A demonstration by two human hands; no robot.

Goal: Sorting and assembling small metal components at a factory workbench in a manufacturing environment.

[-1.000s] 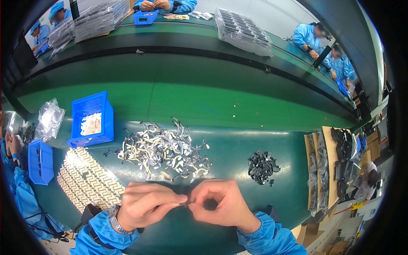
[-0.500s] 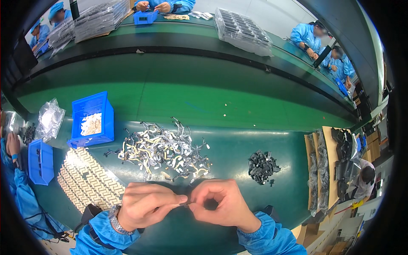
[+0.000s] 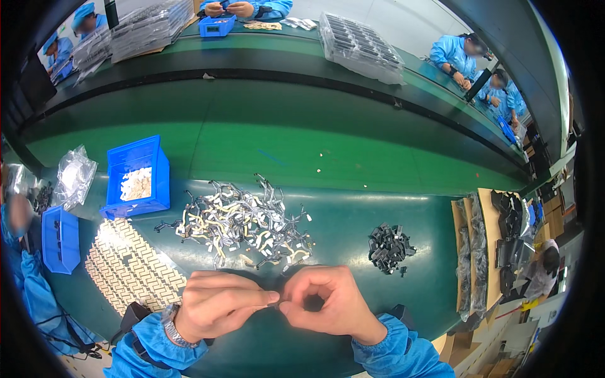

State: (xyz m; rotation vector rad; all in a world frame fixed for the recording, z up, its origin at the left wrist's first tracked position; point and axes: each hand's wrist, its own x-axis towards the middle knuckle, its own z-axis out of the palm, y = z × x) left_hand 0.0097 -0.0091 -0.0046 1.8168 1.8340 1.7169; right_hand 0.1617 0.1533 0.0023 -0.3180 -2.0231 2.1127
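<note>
My left hand (image 3: 228, 301) and my right hand (image 3: 329, 301) meet fingertip to fingertip above the near part of the table. Both pinch a small dark part (image 3: 275, 305), mostly covered by the fingers, so its kind cannot be made out. Just beyond the hands spreads a tangled heap of short cable pieces (image 3: 242, 220) with white connectors and grey, black and cream leads. Off to the right of my right hand lies a pile of small black plastic pieces (image 3: 389, 249). A sheet of cream adhesive pieces (image 3: 129, 264) lies beside my left wrist.
A blue bin (image 3: 165, 183) with small white pieces stands far left, near a clear plastic bag (image 3: 74, 179) and another blue bin (image 3: 77, 242). Cardboard layers with wrapped black parts (image 3: 480, 252) edge the right. A green conveyor belt (image 3: 265, 138) runs behind; co-workers sit around.
My hands hold almost the same pinch. White specks on the green belt have shifted left. At the left edge, a co-worker's hand has moved and is blurred.
</note>
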